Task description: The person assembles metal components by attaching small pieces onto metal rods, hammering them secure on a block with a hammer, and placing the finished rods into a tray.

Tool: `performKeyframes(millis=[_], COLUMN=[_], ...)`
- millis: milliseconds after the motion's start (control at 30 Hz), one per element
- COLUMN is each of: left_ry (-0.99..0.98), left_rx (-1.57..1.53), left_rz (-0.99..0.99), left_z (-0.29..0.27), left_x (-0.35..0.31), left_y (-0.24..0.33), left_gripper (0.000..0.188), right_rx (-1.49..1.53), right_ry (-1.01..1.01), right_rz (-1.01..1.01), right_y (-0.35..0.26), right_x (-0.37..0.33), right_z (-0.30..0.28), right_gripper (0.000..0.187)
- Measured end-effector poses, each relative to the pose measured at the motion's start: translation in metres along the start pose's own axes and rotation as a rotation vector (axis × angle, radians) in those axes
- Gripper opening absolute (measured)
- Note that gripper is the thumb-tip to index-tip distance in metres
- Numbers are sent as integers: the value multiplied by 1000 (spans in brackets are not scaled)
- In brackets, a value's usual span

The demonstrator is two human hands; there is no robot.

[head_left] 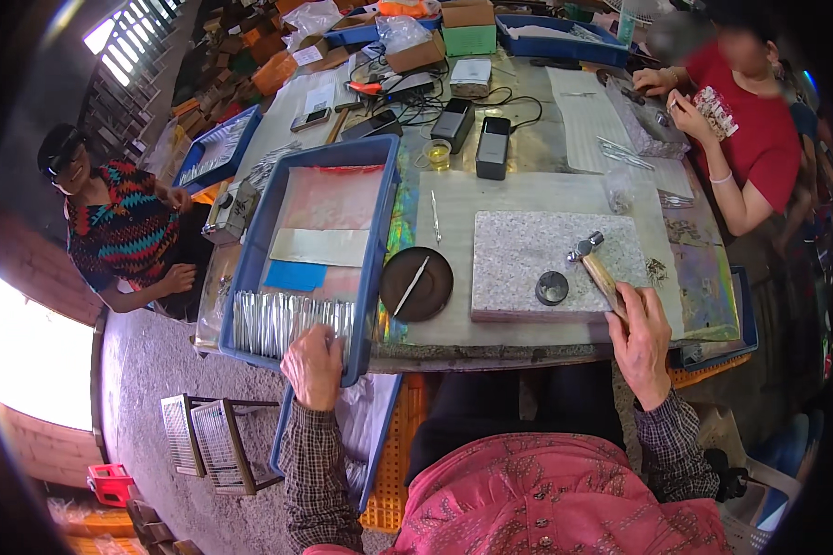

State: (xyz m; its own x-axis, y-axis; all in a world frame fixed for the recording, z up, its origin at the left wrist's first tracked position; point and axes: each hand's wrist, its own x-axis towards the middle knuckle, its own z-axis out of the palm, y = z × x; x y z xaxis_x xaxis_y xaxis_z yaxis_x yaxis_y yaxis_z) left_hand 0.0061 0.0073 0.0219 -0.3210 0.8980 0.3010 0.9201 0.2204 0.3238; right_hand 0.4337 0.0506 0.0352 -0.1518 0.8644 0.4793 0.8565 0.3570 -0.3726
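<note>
My left hand [313, 363] is at the near right corner of a long blue tray [387, 199], its fingers curled at the end of a row of thin silvery metal pieces [273, 319]. Whatever those fingers grip is hidden. My right hand [642, 338] is closed round the handle end of a hammer [602, 276], whose metal head rests on a speckled stone block [518, 264]. A small dark round piece [552, 288] sits on the block left of the handle. Between tray and block, a dark round dish [400, 289] has one slender silvery piece [412, 285] lying across it.
Another slender silvery piece [435, 217] lies beyond the dish. Two dark box-shaped devices [493, 148], cables and a cup of yellow liquid [438, 155] stand farther back. One person [125, 227] sits at the left; another in red [754, 120] works at the right.
</note>
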Motion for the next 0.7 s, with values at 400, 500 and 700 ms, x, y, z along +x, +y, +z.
performKeyframes(millis=[400, 500, 700], left_ry=[-115, -97, -112], left_rx=[-137, -91, -121], left_rz=[-29, -45, 29], left_z=[9, 13, 16], left_x=[10, 11, 13], left_y=[-10, -4, -25], left_gripper=[18, 14, 9], right_rx=[-18, -16, 32], right_ry=[-25, -19, -15], right_rz=[1, -1, -27], right_y=[-3, 0, 3], right_x=[-1, -1, 4], right_z=[-9, -8, -16], right_gripper=[46, 48, 44])
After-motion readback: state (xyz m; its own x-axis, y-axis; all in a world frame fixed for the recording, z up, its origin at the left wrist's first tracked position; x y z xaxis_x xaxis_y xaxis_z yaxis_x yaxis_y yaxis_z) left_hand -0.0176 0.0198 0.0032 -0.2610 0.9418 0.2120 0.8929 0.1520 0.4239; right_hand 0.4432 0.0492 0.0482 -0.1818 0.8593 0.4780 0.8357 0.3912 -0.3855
